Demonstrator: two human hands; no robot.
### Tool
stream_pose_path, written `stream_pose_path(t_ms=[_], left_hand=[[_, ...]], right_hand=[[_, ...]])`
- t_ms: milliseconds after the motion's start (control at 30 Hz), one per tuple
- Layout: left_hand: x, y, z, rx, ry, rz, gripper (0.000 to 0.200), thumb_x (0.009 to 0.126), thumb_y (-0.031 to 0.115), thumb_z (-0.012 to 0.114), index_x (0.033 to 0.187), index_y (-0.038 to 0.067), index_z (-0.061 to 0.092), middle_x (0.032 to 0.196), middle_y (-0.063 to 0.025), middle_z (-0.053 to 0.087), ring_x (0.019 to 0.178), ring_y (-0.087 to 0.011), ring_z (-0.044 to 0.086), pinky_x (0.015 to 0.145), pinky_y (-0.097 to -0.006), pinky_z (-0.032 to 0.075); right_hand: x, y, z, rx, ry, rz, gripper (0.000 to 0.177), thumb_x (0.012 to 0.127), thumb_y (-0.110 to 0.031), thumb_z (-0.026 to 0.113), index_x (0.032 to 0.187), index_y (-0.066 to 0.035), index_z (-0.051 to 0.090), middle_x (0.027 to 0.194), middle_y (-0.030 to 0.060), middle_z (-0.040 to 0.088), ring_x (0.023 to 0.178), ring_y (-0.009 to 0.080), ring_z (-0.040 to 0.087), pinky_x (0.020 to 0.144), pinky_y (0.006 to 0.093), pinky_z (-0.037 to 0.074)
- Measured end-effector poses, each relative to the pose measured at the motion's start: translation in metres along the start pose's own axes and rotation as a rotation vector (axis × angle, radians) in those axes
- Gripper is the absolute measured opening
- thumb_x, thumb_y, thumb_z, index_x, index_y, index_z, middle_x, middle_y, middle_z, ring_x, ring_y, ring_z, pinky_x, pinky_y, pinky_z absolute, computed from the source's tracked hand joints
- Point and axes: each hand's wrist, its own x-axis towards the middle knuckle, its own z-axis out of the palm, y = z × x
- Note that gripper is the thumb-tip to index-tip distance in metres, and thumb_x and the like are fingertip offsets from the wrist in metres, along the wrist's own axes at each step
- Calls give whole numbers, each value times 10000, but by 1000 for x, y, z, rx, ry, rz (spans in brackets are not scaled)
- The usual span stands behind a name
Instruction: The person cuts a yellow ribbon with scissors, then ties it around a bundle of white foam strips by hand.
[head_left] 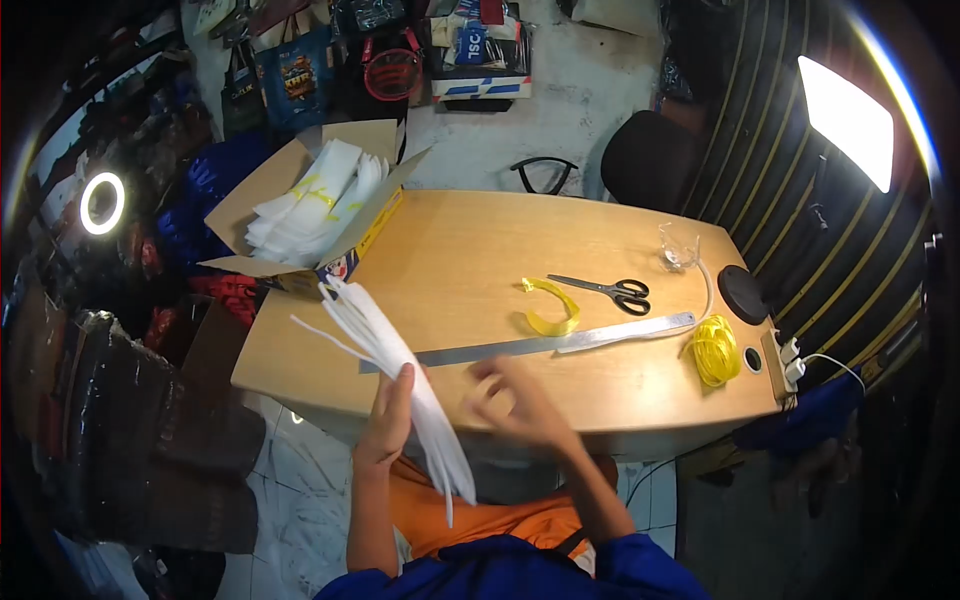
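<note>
My left hand (388,418) is closed around a bundle of long white strips (405,385), which look like soft foam. The bundle slants over the table's front edge, its strips fanned loosely at both ends. To its right, my right hand (515,400) is lifted off the bundle, blurred by motion, its fingers curled but apart with nothing visible in them. A steel ruler (500,349) lies just beyond both hands. Past it are a piece of yellow ribbon (556,318) and black-handled scissors (605,290).
On the wooden table (460,240), an open cardboard box (375,225) of white strips stands far left. A yellow twine roll (715,352), a power strip (780,365) with white plugs and a black round disc (743,294) are at the right. A black chair (645,160) stands behind.
</note>
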Motion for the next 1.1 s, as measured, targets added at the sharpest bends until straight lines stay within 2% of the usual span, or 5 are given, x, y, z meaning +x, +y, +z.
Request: stream_pose_path(t_ms=[167,300,800,867,1100], left_hand=[[-5,-6,-11,-110,-44,-120,318,973,334,419,1098,47,470,894,-43,504,779,-113,480,701,-269,425],[1,-4,3,-137,-69,-189,321,974,315,433,1151,49,463,929,-20,503,809,-97,484,717,-268,427],[1,0,42,-162,-243,-173,403,978,334,427,1258,46,414,1050,-31,479,958,-97,463,842,-270,399],[1,4,42,-162,-310,-169,536,994,338,378,1392,-2,264,1360,-111,357,1287,-174,290,1076,-324,220],[1,-12,44,-125,-294,-82,460,996,295,385,1362,24,323,1193,-53,483,1091,-126,458,922,-281,380]], right_hand=[[27,93,-61,-1072,276,51,432,769,-204,658,1127,-9,513,1158,194,488,1075,386,470,826,511,405],[48,125,-77,-1066,-5,268,275,770,-94,609,1017,0,531,1038,212,533,1009,394,510,758,493,435],[15,6,-1,255,83,173,203,944,-94,490,1115,15,503,1084,151,540,1037,243,539,930,336,437],[9,-12,-1,751,44,236,230,969,-116,433,1140,20,504,1165,135,520,1069,208,526,949,330,424],[-4,4,-7,807,-132,119,303,988,-177,351,1179,29,467,1272,163,429,1190,241,427,1021,354,322]])
